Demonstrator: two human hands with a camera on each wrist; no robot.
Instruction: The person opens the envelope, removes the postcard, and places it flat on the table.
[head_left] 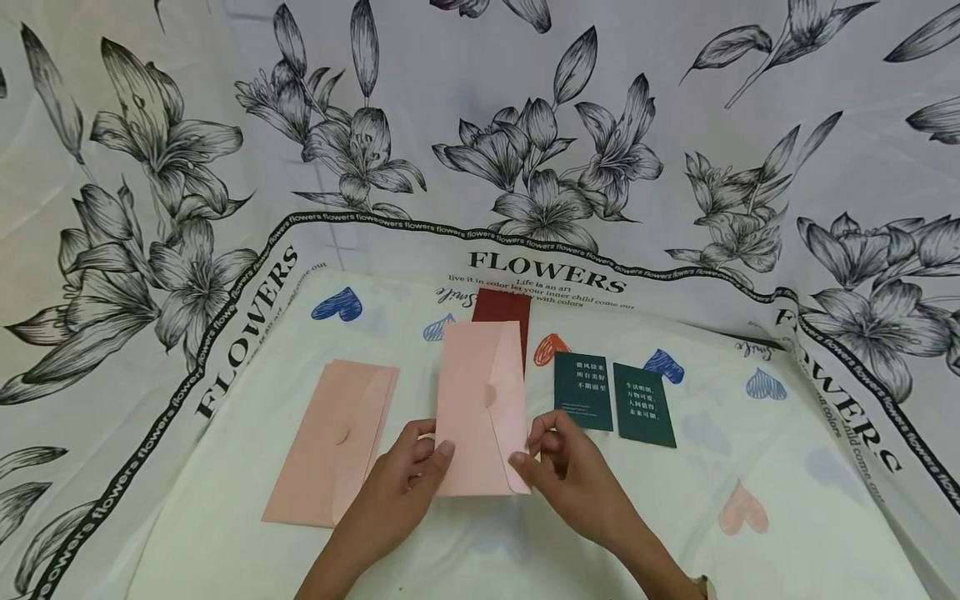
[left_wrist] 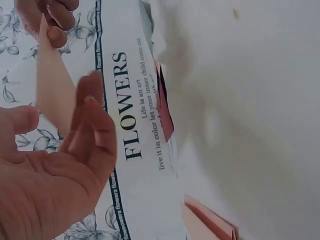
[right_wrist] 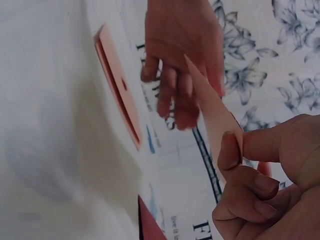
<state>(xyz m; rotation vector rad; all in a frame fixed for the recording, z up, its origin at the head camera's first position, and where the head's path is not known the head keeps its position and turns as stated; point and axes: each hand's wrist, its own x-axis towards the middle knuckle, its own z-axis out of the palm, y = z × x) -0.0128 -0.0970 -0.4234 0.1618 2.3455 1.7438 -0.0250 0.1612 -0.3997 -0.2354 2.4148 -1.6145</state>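
Note:
A pink envelope [head_left: 480, 400] with a side flap and a rounded tab is held up over the table, its flap facing me. My right hand [head_left: 573, 479] pinches its lower right edge between thumb and index finger, as the right wrist view shows at the envelope [right_wrist: 217, 122]. At the left edge is my left hand [head_left: 397, 487], its thumb overlapping the front. In the left wrist view, this hand [left_wrist: 60, 165] has its fingers loosely bent, with a gap between thumb and fingers around the envelope [left_wrist: 55, 85].
Left lies a stack of pink envelopes [head_left: 330, 442]. Behind the held envelope, a dark red card [head_left: 501, 304] lies partly hidden. Two dark green cards with white writing, one nearer [head_left: 583, 392] and one farther right [head_left: 643, 404], lie on the heart-printed cloth [head_left: 600, 533]. A flower-printed curtain [head_left: 420, 75] rises behind.

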